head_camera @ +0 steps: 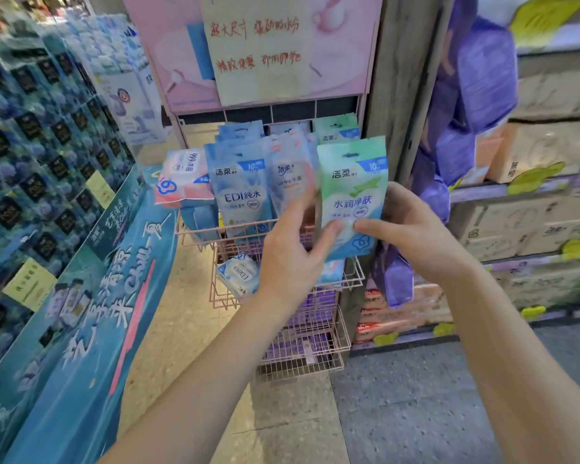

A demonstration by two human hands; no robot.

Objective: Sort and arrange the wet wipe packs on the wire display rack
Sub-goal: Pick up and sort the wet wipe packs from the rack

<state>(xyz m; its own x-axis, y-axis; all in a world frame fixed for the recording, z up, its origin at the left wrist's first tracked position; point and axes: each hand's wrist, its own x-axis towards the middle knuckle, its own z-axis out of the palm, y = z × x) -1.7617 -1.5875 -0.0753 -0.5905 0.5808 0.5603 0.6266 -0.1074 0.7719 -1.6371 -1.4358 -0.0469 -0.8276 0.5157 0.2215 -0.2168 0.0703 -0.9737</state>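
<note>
Both — left hand (288, 259) and right hand (416, 229) — pinch an upright green-to-blue wipe pack (352, 182).

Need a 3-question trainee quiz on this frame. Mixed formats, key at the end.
1. True or false: only the right hand touches the green pack.
2. Multiple choice: the blue EDI pack is A) lying on the floor, B) standing upright in the top basket, C) gripped in the left hand.
3. Fill in: the wire rack is painted ___.

Key:
1. False. The left hand's thumb also rests on the pack's front.
2. B.
3. Pink.
</note>
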